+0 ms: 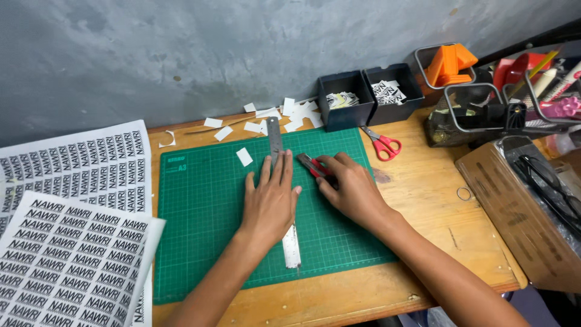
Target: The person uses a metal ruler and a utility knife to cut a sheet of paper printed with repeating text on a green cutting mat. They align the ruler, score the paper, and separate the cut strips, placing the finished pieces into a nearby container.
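The left hand [270, 203] lies flat with fingers spread, pressing on a metal ruler [283, 200] that runs from the far edge of the green cutting mat [200, 230] toward its near edge. The ruler shows above the fingertips and again below the wrist, where a white paper strip [292, 247] lies along it. The right hand [351, 191] is closed around a red utility knife [311, 165]; the knife sits just right of the ruler, its tip close to the ruler's edge and to the left fingers. The mat rests on a wooden table [436, 230]. 1 small white paper piece [244, 157] lies on the mat, left of the ruler. Near the table's far edge stand 2 dark bins [367, 95], with red scissors [382, 144] just in front of them. Printed sheets [72, 242] overlap the table's left edge.
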